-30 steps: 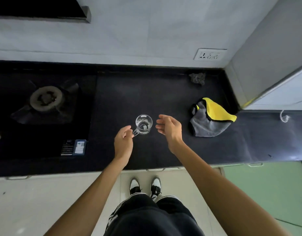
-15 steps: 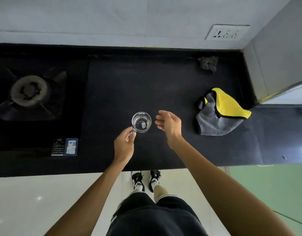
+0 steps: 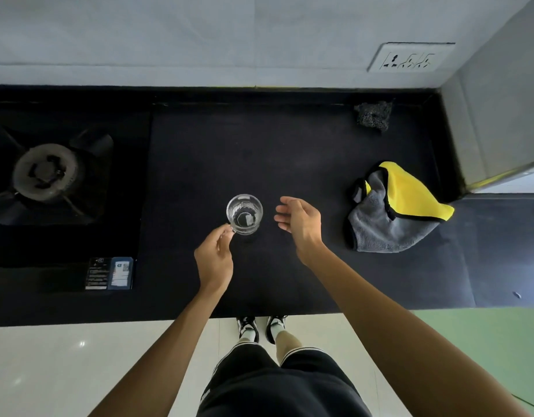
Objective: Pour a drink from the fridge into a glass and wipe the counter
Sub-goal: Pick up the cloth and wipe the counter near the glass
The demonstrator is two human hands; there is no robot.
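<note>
A clear glass mug (image 3: 244,214) stands upright on the black counter (image 3: 289,152), seen from above. My left hand (image 3: 214,260) is just below and left of it, with thumb and fingers pinched on the small handle. My right hand (image 3: 300,222) hovers open to the right of the mug, fingers apart, not touching it. A grey and yellow cloth (image 3: 392,212) lies crumpled on the counter further right. No drink bottle is in view.
A gas stove burner (image 3: 46,173) sits at the left, with a label sticker (image 3: 109,272) at its front. A dark scrubber (image 3: 374,115) lies in the back right corner under a wall socket (image 3: 410,58). A grey fridge side (image 3: 494,115) rises at the right.
The view has tilted down and closer over the counter. Both hands stay beside the mug, the left still at its handle, the right still open.
</note>
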